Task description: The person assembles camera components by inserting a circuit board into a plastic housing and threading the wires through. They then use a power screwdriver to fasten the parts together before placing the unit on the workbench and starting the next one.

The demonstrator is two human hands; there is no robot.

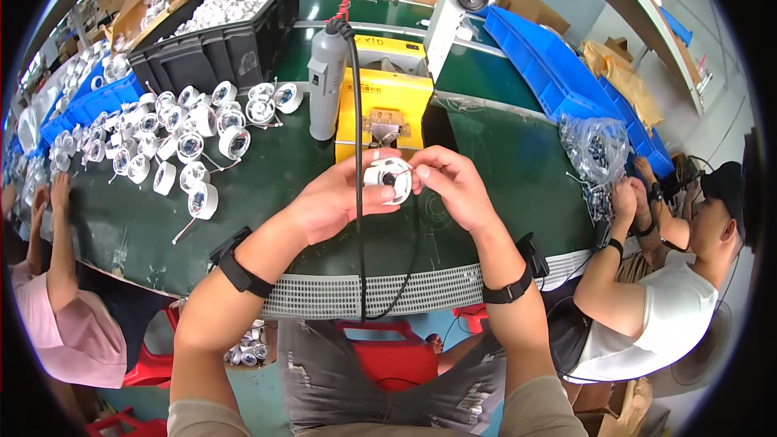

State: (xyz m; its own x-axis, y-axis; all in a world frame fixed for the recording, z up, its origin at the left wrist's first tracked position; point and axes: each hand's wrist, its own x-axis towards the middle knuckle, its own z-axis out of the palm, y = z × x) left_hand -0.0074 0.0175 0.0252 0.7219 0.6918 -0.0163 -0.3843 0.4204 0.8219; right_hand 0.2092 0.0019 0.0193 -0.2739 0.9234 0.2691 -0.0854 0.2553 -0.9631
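Over green tabletop [518, 186], curled hands [328, 198] [455, 192] meet: left grips a white housing [390, 180], right pinches at its rim.

A green workbench [518, 186], a heaped black bin [235, 57] and co-workers [664, 316] show an assembly workshop.

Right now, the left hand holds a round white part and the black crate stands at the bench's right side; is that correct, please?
Not quite: the head view shows the black crate on the left side of the bench; the left hand does hold a round white part.
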